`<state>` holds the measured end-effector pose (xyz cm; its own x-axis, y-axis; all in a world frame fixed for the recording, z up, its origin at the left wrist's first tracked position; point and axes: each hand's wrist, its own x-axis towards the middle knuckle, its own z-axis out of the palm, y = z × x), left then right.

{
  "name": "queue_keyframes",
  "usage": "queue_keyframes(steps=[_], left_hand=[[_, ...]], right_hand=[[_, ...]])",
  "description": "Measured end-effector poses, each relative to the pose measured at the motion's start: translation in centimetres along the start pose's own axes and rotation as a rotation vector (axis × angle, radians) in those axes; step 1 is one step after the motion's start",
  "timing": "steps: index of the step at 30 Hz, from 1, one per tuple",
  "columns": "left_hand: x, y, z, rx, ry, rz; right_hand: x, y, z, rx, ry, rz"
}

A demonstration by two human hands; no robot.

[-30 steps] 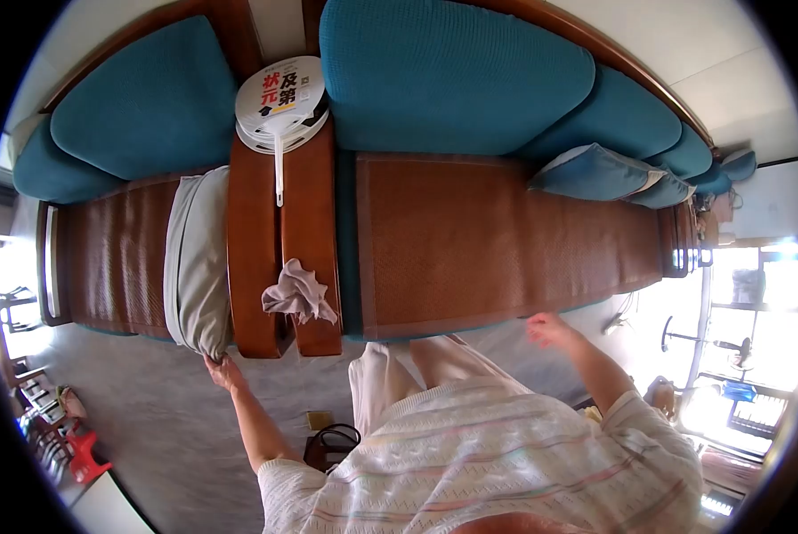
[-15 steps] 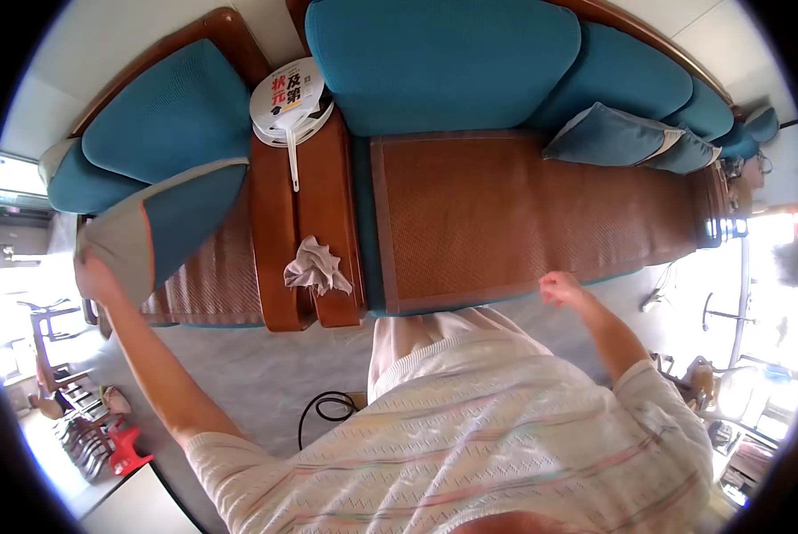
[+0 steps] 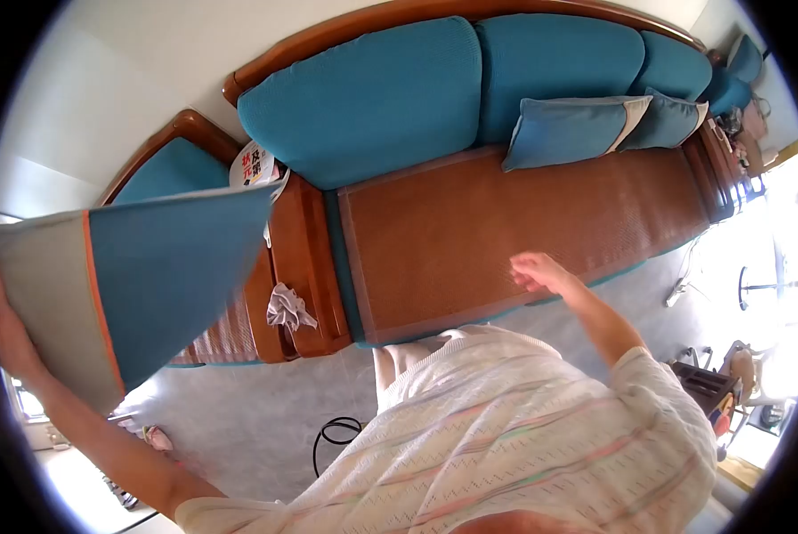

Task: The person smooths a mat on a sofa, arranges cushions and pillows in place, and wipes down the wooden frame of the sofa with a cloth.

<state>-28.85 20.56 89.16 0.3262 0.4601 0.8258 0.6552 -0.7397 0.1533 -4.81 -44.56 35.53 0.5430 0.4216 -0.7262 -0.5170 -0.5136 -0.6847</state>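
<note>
My left hand grips the outer grey end of a blue-and-grey cushion with an orange stripe. Raised at the left, this cushion hides part of the smaller seat and of a round hand fan printed with red and black characters. My right hand hovers above the brown woven mat on the long sofa seat, its fingers curled in with nothing visible in them. A crumpled pale cloth lies on the wooden armrest console between the seats.
Two blue cushions, one larger and one smaller, lean at the sofa's right end. Teal backrests line the wall. A black cable curls on the grey floor. Chairs and clutter stand at the right.
My left hand has lifted the cushion up off the smaller seat, closer to me and further left. The view has turned and shifted right. My right hand stays over the mat, fingers curled.
</note>
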Motion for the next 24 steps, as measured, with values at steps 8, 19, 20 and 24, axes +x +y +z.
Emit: queue_keyframes(steps=[8, 19, 20, 24], left_hand=[[-17.4, 10.6, 12.2, -0.749, -0.388, -0.41], [-47.6, 19.2, 35.3, -0.698, -0.784, -0.85], [-49.3, 18.2, 37.9, -0.578, -0.861, -0.783], [-47.7, 16.7, 42.8, -0.364, -0.954, -0.327]], right_hand=[[2.4, -13.1, -2.3, 0.459, -0.112, -0.557], [7.3, -9.9, -6.3, 0.421, 0.533, -0.22], [10.0, -8.2, -7.3, 0.343, 0.557, -0.229], [14.4, -9.5, -8.7, -0.065, 0.802, -0.226]])
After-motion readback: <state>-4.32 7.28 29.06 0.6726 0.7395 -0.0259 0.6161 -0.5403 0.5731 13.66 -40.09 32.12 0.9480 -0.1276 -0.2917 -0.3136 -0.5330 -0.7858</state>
